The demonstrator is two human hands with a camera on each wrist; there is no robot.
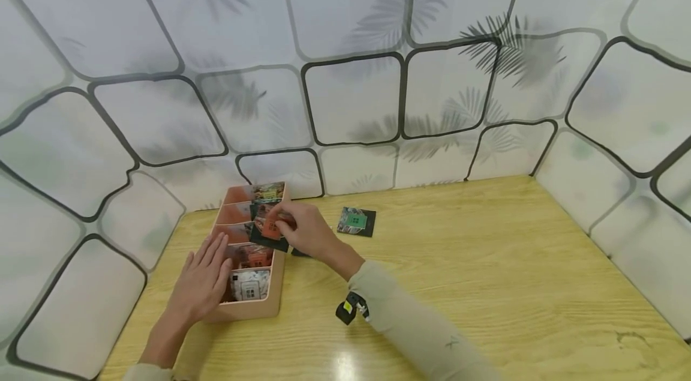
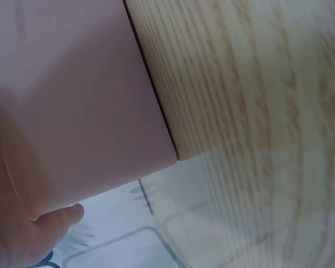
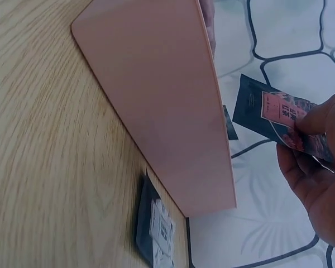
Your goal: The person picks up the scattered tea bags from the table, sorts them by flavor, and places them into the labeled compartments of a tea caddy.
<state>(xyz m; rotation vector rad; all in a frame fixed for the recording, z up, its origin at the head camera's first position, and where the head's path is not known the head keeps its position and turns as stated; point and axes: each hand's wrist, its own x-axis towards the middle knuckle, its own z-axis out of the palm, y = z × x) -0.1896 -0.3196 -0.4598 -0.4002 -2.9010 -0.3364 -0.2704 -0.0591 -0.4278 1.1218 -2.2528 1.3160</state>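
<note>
A pink divided box (image 1: 244, 310) stands on the table at left in the head view, with sachets in several compartments. My right hand (image 1: 313, 234) pinches a dark sachet (image 3: 257, 109) with a red label between thumb and fingers, raised over the box's middle. My left hand (image 1: 197, 285) lies along the box's left rim, fingers nearly straight. Inside the box are a white sachet (image 1: 250, 285) at the front, a red one (image 1: 255, 257) behind it, and a yellow-labelled one (image 1: 268, 192) at the far end.
A dark sachet with a green label (image 1: 356, 221) lies on the wooden table (image 1: 486, 267) right of the box. Another dark sachet (image 1: 300, 253) lies near the box's right side, mostly hidden by my right hand. Patterned fabric walls (image 1: 353, 99) enclose the table's back and sides.
</note>
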